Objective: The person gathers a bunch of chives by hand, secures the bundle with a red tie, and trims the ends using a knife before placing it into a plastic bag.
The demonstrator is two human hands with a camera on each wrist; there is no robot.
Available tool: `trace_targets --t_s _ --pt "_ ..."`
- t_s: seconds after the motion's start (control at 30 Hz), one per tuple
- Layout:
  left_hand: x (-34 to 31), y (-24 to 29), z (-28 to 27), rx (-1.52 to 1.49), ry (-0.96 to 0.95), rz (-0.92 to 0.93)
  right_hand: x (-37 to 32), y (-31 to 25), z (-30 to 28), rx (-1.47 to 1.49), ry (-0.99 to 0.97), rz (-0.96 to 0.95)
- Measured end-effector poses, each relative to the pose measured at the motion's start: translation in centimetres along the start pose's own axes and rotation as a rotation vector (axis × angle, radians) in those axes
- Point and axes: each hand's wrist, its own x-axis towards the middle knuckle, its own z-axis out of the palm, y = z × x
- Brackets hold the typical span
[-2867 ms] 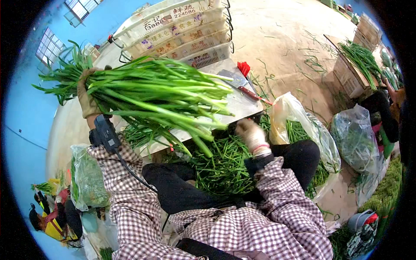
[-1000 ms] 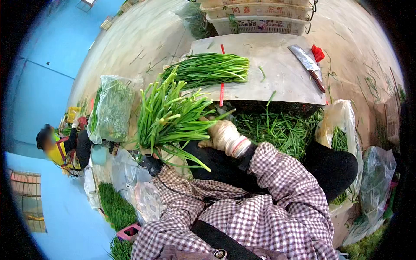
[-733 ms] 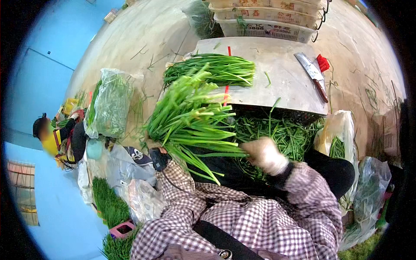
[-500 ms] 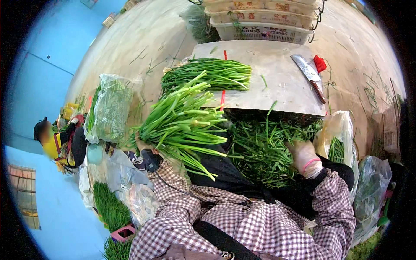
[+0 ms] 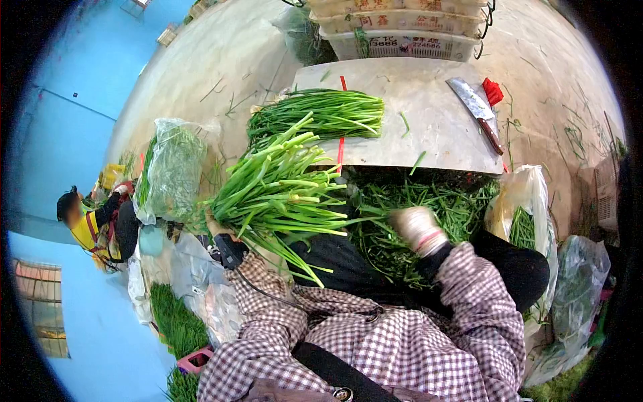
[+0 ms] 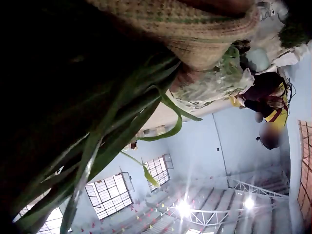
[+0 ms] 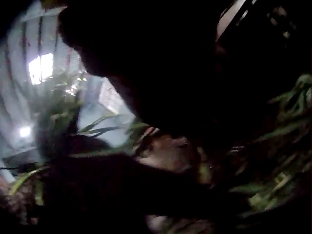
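A thick bunch of garlic chives, pale stalk ends fanned toward the right, is gripped by my gloved left hand. That hand is mostly hidden behind the leaves in the head view; in the left wrist view its knitted glove wraps beside dark leaves. My gloved right hand, motion-blurred, is over the loose green trimmings between my knees, just right of the bunch's stalk ends. Its fingers are too blurred and dark to tell whether they hold a leaf.
A second bunch of chives lies over a red tie strip on the white board. A cleaver rests at the board's right side by red ties. Stacked crates stand behind; plastic bags flank me.
The bunch came down from raised at the left to over my lap. My right hand swung right from the stalks to over the trimmings, then back left toward the bunch.
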Motion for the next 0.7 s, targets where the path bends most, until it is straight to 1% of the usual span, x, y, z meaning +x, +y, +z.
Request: trace_targets --t_s 0.03,0.13,0.17,0.23,0.3,0.37,0.4,0.43,0.5,0.57,0.63,0.67,0.7 --pt "0.1 0.0 -0.2 -0.005 0.002 0.005 -1.8 3.0 0.1 -0.165 0.015 0.103" --pt "0.3 0.0 -0.2 -0.006 0.003 0.008 -6.4 1.9 -4.9 0.208 0.246 0.078" --pt "0.3 0.0 -0.3 -0.003 0.005 0.005 -7.0 1.1 -5.7 0.334 0.318 0.072" --pt "0.5 0.0 -0.2 -0.004 0.007 0.005 -6.1 -2.8 -7.2 0.668 0.491 -0.168" --pt "0.5 -0.1 0.0 -0.006 0.007 0.007 -5.4 -6.6 -9.2 0.875 0.376 -0.252" --pt "0.5 -0.2 0.4 -0.002 0.004 0.007 -3.9 -8.9 -8.6 0.900 0.464 -0.374" --pt "0.5 -0.2 0.5 -0.002 0.004 0.009 -3.6 -9.1 -8.1 0.673 0.753 -0.508" --pt "0.6 -0.3 0.5 -0.006 0.001 0.011 -3.5 -8.6 -7.7 0.557 0.798 -0.503" --pt "0.7 -0.4 0.4 -0.014 -0.005 0.019 -4.3 -5.4 -6.8 0.406 0.876 -0.573" --pt "1.0 -0.2 0.5 -0.029 -0.016 0.028 -4.3 0.9 -2.4 0.700 0.764 -0.371" --pt "1.2 -0.3 0.4 -0.049 -0.025 0.038 -6.9 4.5 -5.1 0.103 -0.051 0.464" --pt "1.5 -0.5 0.6 -0.055 -0.034 0.042 -8.5 6.3 -3.4 -0.001 0.128 0.325" --pt "2.0 -0.6 0.6 -0.068 -0.045 0.042 -10.6 6.4 -3.5 -0.106 0.303 0.188"
